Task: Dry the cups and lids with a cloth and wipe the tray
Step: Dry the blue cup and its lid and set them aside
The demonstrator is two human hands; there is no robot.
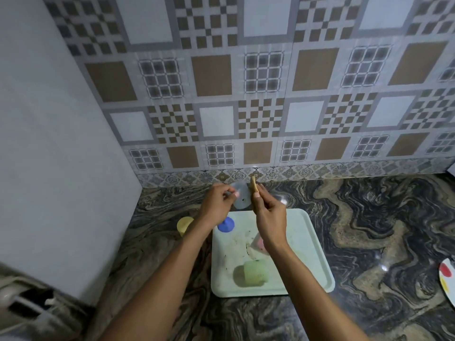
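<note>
Lid drying, both hands raised over far edge of tray (317, 257).
Left hand (216, 204) pinches a clear lid (240, 196) by its rim; right hand (269, 217) pinches a small tan cloth (253, 185) just beside it, hands near but apart. Judgement: press cloth flat to lid face, rotate lid, wipe rim too. Blue cup (226, 224), pink cup (259, 243) and green cup (256, 271) wait on stained tray; yellow cup (184, 225) on table (369, 217), left.

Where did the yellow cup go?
The yellow cup sits on the marble counter, just off the tray's far left corner, beside the left forearm.
</note>
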